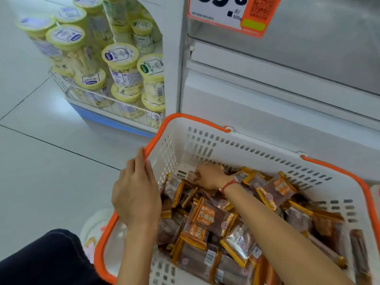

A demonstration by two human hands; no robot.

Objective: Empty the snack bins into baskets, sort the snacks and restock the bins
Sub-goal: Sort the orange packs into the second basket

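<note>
A white plastic basket [205,138] with an orange rim stands on the floor, partly filled with several brown and orange snack packets [213,219]. My left hand [136,192] rests on the basket's left rim, fingers fairly straight along the orange edge. My right hand [209,175], with a red string at the wrist, reaches down into the far left corner of the basket and pinches a small brown packet [194,176] there.
A white display unit [267,95] with a price sign [232,13] rises behind the basket. To the left, a wire-fronted shelf [115,103] holds several clear tubs with yellow lids. Grey tiled floor lies on the left. My dark-clad knee [47,260] shows at bottom left.
</note>
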